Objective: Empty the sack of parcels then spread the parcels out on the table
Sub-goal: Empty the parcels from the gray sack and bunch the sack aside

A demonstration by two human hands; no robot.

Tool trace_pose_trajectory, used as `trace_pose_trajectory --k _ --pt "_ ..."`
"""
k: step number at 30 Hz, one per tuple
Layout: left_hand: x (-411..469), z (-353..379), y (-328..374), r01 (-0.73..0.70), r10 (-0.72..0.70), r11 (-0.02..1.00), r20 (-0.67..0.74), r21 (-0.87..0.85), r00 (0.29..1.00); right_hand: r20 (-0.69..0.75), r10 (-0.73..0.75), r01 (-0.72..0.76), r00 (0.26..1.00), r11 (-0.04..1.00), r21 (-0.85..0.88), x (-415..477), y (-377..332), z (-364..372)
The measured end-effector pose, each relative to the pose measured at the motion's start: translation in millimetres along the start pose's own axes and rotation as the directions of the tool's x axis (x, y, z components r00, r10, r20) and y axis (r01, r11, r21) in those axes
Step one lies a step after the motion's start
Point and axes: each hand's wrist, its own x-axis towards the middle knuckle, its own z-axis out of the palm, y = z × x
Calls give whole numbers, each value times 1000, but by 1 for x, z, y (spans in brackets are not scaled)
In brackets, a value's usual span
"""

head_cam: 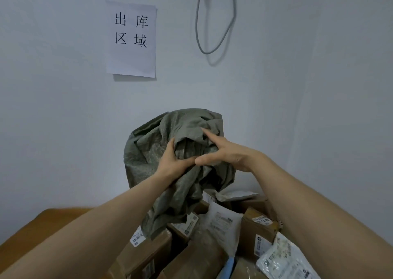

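Observation: the grey-green woven fabric sack point(182, 134) sits at the centre of the frame, raised in front of the pale wall point(308, 87) and crumpled into loose folds. It hangs limp.

My left hand point(172, 161) grips the sack from the left side. Its fingers are curled into the cloth and its thumb lies across a fold towards the centre.

My right hand point(225, 153) lies against the sack from the right. Its fingers point(207, 135) are stretched out straight over the fabric, pointing to the upper left, and the thumb is spread wide below them. The tip of this thumb meets the tip of my left thumb. A fold of cloth sits in the gap between my right thumb and forefinger.

The sack's lower end trails down past my left forearm. It hangs over the heap of parcels point(212, 236) at lower centre and lower right. I cannot tell whether it touches them.

The heap contains:
- brown cardboard boxes with white labels point(148, 251)
- a white plastic mailer bag point(221, 223)
- a pale printed pouch point(282, 259) at the lower right edge

They lie crowded and overlapping.

A bare corner of the brown wooden table point(53, 219) shows at lower left.

A white paper notice with black characters point(131, 38) hangs at upper left. A grey cable point(212, 51) loops down at top centre.
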Motion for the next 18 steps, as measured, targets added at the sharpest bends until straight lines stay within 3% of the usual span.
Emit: trace_pose_trajectory --k 3,5,9,12,14,16,18 --pt "-1 12 -4 -20 20 1000 25 -6 999 -83 115 -138 990 917 -375 -4 -4 4" --pt "-1 17 0 15 -11 998 62 -63 998 -189 163 -237 968 838 -491 -9 -3 14" --pt "-6 25 16 152 -107 965 205 -215 973 -408 105 -266 907 894 -361 -10 12 28" --pt "-15 34 22 262 -151 909 331 -323 932 -561 22 -222 828 930 -292 -7 21 27" --pt "-16 35 23 260 -131 890 336 -375 933 -609 -51 -167 792 941 -295 -8 26 23" --pt "-15 30 29 219 -138 931 275 -291 951 -636 -107 -104 764 953 -286 -11 31 17" --pt "-12 18 33 77 -85 995 137 62 987 -658 -145 -67 739 956 -285 -16 37 10"
